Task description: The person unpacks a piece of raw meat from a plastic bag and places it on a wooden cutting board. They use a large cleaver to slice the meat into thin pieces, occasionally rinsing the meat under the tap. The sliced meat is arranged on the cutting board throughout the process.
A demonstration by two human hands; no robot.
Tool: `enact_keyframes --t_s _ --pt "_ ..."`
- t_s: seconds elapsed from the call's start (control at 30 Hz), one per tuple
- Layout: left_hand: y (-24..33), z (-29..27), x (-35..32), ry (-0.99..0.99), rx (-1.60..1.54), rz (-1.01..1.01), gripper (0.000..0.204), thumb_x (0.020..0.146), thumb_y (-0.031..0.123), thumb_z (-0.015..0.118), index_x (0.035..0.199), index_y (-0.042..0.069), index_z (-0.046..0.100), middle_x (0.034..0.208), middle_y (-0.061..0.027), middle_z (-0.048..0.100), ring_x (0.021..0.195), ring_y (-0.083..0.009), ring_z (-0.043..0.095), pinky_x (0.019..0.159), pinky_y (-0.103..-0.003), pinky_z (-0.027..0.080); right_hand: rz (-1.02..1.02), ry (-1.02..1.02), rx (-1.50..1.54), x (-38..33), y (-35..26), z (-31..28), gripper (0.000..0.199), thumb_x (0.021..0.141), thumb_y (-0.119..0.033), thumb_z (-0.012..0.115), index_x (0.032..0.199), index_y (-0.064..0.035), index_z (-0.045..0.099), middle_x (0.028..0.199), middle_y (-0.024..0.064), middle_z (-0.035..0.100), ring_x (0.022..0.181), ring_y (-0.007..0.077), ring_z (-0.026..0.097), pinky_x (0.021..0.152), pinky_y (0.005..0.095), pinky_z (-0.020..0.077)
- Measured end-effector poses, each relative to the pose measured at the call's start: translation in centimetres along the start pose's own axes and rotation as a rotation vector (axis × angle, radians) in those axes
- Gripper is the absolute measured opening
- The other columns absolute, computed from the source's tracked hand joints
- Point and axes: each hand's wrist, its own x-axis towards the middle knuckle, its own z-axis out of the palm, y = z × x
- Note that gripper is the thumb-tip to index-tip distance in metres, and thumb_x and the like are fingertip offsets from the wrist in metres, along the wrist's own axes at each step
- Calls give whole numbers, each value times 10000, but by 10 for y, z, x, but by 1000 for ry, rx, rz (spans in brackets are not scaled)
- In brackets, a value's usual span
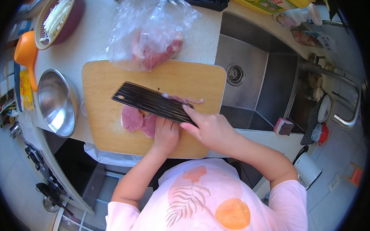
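A piece of raw pink meat (133, 119) lies on the wooden cutting board (100, 88). My left hand (166, 134) presses down on the meat's right part, its fingertips tucked under the blade and partly hidden. In my right hand (212, 129) is a dark cleaver (147, 99) with a streaked blade, tilted over the meat and pointing to the upper left. Thin cut strips of meat (184, 100) lie beyond the blade, some against its far edge. A clear plastic bag (149, 25) holding a larger chunk of red meat (160, 53) rests across the board's far edge.
Left of the board stands a steel bowl (57, 104). An orange ladle-like scoop (26, 49) and a basket (74, 25) of white enoki mushrooms sit farther back. On the right are a steel sink (248, 62), a faucet (353, 105) and a sponge (283, 126). A yellow bottle (266, 0) stands behind.
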Motion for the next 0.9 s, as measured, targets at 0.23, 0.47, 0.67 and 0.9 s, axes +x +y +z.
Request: enact_keyframes --t_s 0.23,0.47,0.67,0.9 --pt "-2 -1 -8 87 333 113 349 749 35 626 1090 -31 594 1148 -186 560 1083 -391 510 919 -481 406 89 -112 -5 -20 9 -20 415 916 -299 530 1209 -5 535 820 251 627 741 414 621 653 448 513" --pt "10 -9 -3 139 282 173 324 719 -16 618 1042 -41 618 1110 -162 578 1052 -347 545 904 -441 443 -53 52 127 4 11 -9 443 934 -347 490 1212 -5 532 768 238 633 677 414 621 622 475 515" --pt "12 -8 -15 77 248 139 308 710 -5 609 1015 -42 626 1131 -177 565 1089 -371 519 921 -465 425 -12 -32 39 -34 10 -37 415 925 -277 522 1237 -3 522 833 249 625 726 406 623 659 427 502" --pt "2 -2 -17 44 303 145 342 726 8 584 1064 -42 609 1176 -201 539 1137 -405 477 991 -505 367 -48 -40 -188 -57 24 -36 500 904 -375 547 1197 30 533 678 163 628 588 319 633 542 400 514"
